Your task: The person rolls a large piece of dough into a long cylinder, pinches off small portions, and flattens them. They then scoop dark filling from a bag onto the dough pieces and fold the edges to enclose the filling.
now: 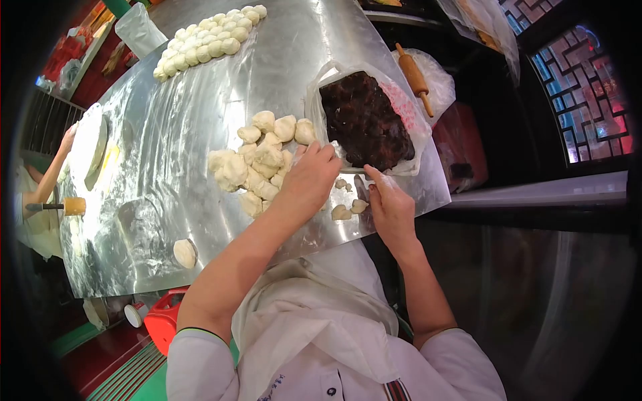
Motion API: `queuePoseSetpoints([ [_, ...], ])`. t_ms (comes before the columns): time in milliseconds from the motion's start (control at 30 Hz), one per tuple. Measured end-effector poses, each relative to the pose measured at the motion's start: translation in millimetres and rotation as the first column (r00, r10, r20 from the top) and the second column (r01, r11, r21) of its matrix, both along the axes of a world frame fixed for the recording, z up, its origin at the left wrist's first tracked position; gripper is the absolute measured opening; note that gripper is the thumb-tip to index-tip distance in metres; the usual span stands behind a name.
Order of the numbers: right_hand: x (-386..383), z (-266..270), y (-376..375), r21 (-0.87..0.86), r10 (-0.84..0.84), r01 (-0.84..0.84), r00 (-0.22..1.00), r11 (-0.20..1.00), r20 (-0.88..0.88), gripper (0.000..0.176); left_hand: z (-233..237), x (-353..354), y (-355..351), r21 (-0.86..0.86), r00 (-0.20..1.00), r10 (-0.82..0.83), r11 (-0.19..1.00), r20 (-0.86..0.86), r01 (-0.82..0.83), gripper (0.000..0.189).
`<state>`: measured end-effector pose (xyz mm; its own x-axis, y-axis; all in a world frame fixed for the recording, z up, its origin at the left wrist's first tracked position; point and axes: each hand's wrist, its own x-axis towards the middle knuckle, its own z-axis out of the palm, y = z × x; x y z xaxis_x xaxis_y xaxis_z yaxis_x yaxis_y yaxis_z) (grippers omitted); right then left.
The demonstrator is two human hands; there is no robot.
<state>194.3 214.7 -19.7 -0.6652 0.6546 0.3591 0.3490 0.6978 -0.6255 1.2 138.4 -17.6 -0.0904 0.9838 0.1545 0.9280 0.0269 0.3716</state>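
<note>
An open clear plastic bag (422, 142) lies on the metal table with a dark brown slab of filling (364, 120) in it. My left hand (311, 175) is closed at the near left corner of the bag, its fingertips on the edge. Facing it, my right hand (391, 206) has its index finger at the near edge of the bag and its thumb bent below. A pile of pale dough pieces (257, 167) sits just left of my left hand, partly hidden by it. Small dough scraps (342, 212) lie between my wrists.
Rows of round dough balls (210, 41) stand at the far side of the table. A wooden rolling pin (414, 77) rests beyond the right edge. At the left, another person's hand (69, 138) is by a large dough sheet (97, 150). One dough piece (184, 254) lies near the front edge.
</note>
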Motion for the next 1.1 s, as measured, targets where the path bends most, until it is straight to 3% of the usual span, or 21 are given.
queuePoseSetpoints([
  [100, -4.2, -6.2, -8.1, -0.011, 0.009, -0.008, 0.999, 1.0, 0.052, 0.039, -1.9, 3.5, -13.0, 0.002, 0.999, -0.016, 1.0, -0.031, 0.016, 0.03],
  [167, -5.8, -11.6, -13.1, 0.054, -0.028, 0.015, 0.966, 0.998, 0.258, 0.038, 0.1, 7.9, -26.1, 0.024, 1.0, -0.007, 1.0, -0.002, 0.007, 0.03],
  [233, -6.3, -13.4, -16.1, 0.076, -0.037, 0.013, 0.948, 0.997, 0.316, 0.035, 6.9, 11.3, -44.5, 0.149, 1.0, -0.011, 0.989, 0.024, 0.007, 0.028],
  [367, -1.2, -10.7, -9.5, 0.171, -0.048, -0.033, 0.894, 0.985, 0.446, 0.026, 27.8, -7.3, -112.0, 0.103, 0.991, 0.099, 0.989, 0.088, -0.108, 0.031],
  [433, -0.9, -21.9, -7.3, 0.206, -0.074, 0.011, 0.951, 0.979, 0.301, 0.021, 33.9, -39.9, -164.5, 0.184, 0.944, 0.262, 0.936, 0.202, -0.299, 0.033],
  [500, -5.8, -11.8, -15.5, 0.059, -0.067, 0.054, 0.966, 0.997, 0.248, 0.022, 33.5, -80.6, -220.8, 0.184, 0.776, 0.472, 0.792, 0.418, -0.582, 0.034],
  [567, -8.9, -10.4, -26.9, -0.065, 0.025, -0.013, 0.983, 0.998, 0.183, 0.027, 40.4, -111.6, -273.5, 0.106, 0.71, 0.572, 0.744, 0.41, -0.66, 0.037],
  [600, -12.8, -8.1, -33.1, -0.002, 0.043, -0.044, 0.974, 0.999, 0.222, 0.029, 42.6, -120.3, -293.2, 0.046, 0.657, 0.626, 0.708, 0.42, -0.704, 0.039],
  [633, -17.4, -9.2, -37.9, -0.003, 0.055, -0.055, 0.974, 0.998, 0.222, 0.029, 42.6, -122.8, -308.9, 0.045, 0.65, 0.634, 0.7, 0.419, -0.712, 0.039],
  [700, -23.3, -11.6, -44.7, -0.082, 0.123, -0.114, 0.986, 0.99, 0.115, 0.031, 38.0, -117.6, -328.2, -0.222, 0.653, 0.664, 0.743, 0.363, -0.632, 0.05],
  [733, -26.7, -12.0, -47.9, -0.073, 0.121, -0.113, 0.985, 0.991, 0.126, 0.031, 33.0, -113.0, -331.6, -0.275, 0.66, 0.627, 0.777, 0.415, -0.566, 0.063],
  [767, -30.3, -12.0, -50.8, -0.063, 0.132, -0.126, 0.986, 0.99, 0.104, 0.031, 28.6, -107.5, -332.1, -0.27, 0.658, 0.619, 0.783, 0.428, -0.56, 0.063],
  [833, -31.9, -9.5, -53.0, -0.034, 0.123, -0.12, 0.987, 0.992, 0.105, 0.03, 23.2, -96.0, -320.2, -0.098, 0.838, 0.503, 0.864, 0.212, -0.494, 0.073],
  [867, -30.2, -7.6, -52.8, -0.008, 0.117, -0.116, 0.987, 0.993, 0.107, 0.03, 24.2, -93.7, -315.0, -0.067, 0.86, 0.492, 0.871, 0.139, -0.487, 0.067],
  [900, -27.8, -6.5, -52.1, 0.018, 0.111, -0.114, 0.988, 0.993, 0.108, 0.029, 16.2, -94.7, -314.7, -0.059, 0.863, 0.477, 0.878, 0.164, -0.474, 0.067],
  [1000, -12.4, -3.3, -51.2, 0.02, 0.074, -0.076, 0.992, 0.997, 0.099, 0.027, 4.1, -98.7, -319.5, -0.055, 0.751, 0.59, 0.795, 0.296, -0.604, 0.039],
  [1033, -6.6, -2.5, -52.0, 0.0, 0.061, -0.061, 0.992, 0.998, 0.107, 0.026, 2.2, -96.6, -321.1, -0.049, 0.757, 0.577, 0.804, 0.306, -0.593, 0.039],
  [1100, 4.7, -4.3, -55.5, 0.021, 0.017, -0.02, 0.991, 1.0, 0.132, 0.025, -5.6, -96.3, -322.4, -0.12, 0.679, 0.7, 0.711, 0.222, -0.693, 0.037],
])
